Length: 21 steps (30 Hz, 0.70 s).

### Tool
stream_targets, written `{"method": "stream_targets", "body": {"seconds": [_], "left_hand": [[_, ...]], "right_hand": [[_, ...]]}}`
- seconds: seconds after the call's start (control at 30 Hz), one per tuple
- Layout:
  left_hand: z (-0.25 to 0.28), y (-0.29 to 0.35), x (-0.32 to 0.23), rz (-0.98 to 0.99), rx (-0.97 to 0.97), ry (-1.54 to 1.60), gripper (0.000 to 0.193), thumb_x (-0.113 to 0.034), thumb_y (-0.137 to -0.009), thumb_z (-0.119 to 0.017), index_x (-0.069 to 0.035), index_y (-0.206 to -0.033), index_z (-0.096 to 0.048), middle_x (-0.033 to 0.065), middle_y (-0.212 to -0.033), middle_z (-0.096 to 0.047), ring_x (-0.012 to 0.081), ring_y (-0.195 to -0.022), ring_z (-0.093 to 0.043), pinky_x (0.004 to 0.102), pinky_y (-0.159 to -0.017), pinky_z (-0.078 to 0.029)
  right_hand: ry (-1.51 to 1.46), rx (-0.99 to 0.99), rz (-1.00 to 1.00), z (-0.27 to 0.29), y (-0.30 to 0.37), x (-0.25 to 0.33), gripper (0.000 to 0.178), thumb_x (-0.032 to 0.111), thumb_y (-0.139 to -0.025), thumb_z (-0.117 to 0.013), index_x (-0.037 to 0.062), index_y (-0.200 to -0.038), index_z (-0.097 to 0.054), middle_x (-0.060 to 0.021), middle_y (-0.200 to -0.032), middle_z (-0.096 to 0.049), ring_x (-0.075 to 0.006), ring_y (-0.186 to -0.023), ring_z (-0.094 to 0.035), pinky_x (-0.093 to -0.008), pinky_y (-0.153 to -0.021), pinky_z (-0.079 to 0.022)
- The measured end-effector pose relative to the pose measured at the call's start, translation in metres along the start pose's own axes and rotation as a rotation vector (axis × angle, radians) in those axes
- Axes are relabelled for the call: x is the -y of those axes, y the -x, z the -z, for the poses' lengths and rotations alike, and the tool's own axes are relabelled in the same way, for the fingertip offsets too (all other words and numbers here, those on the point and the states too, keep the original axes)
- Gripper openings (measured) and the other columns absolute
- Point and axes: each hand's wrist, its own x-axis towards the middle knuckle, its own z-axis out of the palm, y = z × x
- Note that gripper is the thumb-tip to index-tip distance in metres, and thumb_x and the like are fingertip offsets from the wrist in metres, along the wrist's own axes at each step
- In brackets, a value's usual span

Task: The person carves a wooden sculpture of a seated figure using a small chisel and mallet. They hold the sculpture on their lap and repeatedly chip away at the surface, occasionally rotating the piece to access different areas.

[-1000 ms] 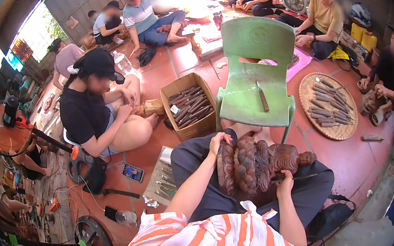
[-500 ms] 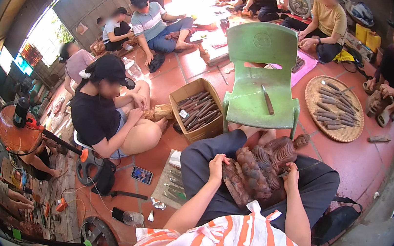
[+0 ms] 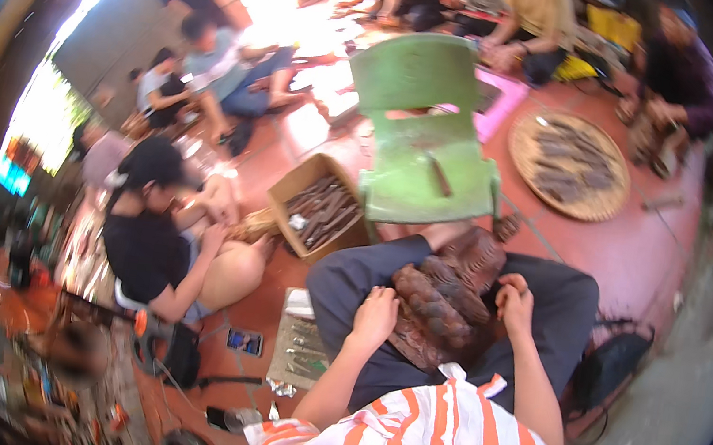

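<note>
A dark reddish-brown carved wooden statue [image 3: 445, 309] lies tilted across my lap, its head [image 3: 507, 227] pointing away from me toward the chair. Folded robes and a lumpy carved base show on it. My left hand [image 3: 375, 316] grips the statue's left edge with bent fingers. On the other side, my right hand [image 3: 515, 304] is curled closed just off the statue, above my right thigh. Motion blur hides whatever it may hold. A wooden-handled chisel [image 3: 440, 176] rests on the seat of the green plastic chair [image 3: 400, 194] in front of me.
A cardboard box [image 3: 338, 245] of tools stands ahead left. At the right is a round woven basket [image 3: 524, 174] with several tools. Beside my left knee lies a board [image 3: 280, 351] with chisels, near a phone [image 3: 245, 341]. A person [image 3: 149, 242] sits close on my left.
The view has swung, so surroundings shift left and blur. My right hand is slightly higher against my lap; the thin tool seen at it before no longer shows. The statue stays on my lap.
</note>
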Motion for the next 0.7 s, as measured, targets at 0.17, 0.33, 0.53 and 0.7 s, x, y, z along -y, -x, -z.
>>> {"method": "stream_targets", "body": {"seconds": [0.17, 0.33, 0.53, 0.7], "left_hand": [[0.040, -0.001, -0.063, -0.072, -0.045, 0.050, 0.022, -0.016, -0.093, -0.051, -0.001, -0.105, -0.062, 0.0171, -0.112, -0.064, 0.0357, -0.110, -0.056, 0.0561, -0.100, -0.035], [0.028, -0.013, -0.106, -0.104, 0.014, 0.941, 0.040, -0.030, -0.101, -0.043, 0.005, -0.115, -0.053, 0.0186, -0.112, -0.062, 0.0267, -0.109, -0.058, 0.0380, -0.097, -0.044], [0.001, -0.014, -0.095, 0.008, 0.114, 1.286, 0.039, -0.036, -0.102, -0.036, -0.001, -0.090, -0.050, 0.0260, -0.109, -0.062, 0.0322, -0.106, -0.060, 0.0425, -0.095, -0.046], [-0.003, -0.021, -0.067, 0.130, 0.015, 1.303, 0.042, -0.035, -0.103, -0.032, -0.003, -0.080, -0.049, 0.0273, -0.092, -0.066, 0.0347, -0.091, -0.066, 0.0431, -0.086, -0.052]], "right_hand": [[0.077, 0.167, 0.012, -0.012, 0.012, 0.009, 0.018, 0.011, -0.091, -0.050, 0.0005, -0.100, -0.062, -0.0040, -0.080, -0.062, -0.0107, -0.076, -0.055, -0.0289, -0.069, -0.047], [0.440, 0.563, 0.347, -0.038, 0.043, 0.044, 0.021, 0.021, -0.082, -0.057, 0.0033, -0.091, -0.065, -0.0199, -0.079, -0.065, -0.0372, -0.075, -0.064, -0.0458, -0.069, -0.049], [0.511, 0.639, 0.396, -0.001, 0.047, 0.060, 0.035, 0.036, -0.079, -0.069, 0.0027, -0.090, -0.066, -0.0153, -0.084, -0.064, -0.0320, -0.079, -0.063, -0.0412, -0.069, -0.049], [0.406, -0.782, 0.326, 0.135, 0.021, 0.048, 0.027, 0.019, -0.085, -0.064, 0.0002, -0.104, -0.064, -0.0149, -0.105, -0.065, -0.0266, -0.102, -0.060, -0.0354, -0.089, -0.046]]}}
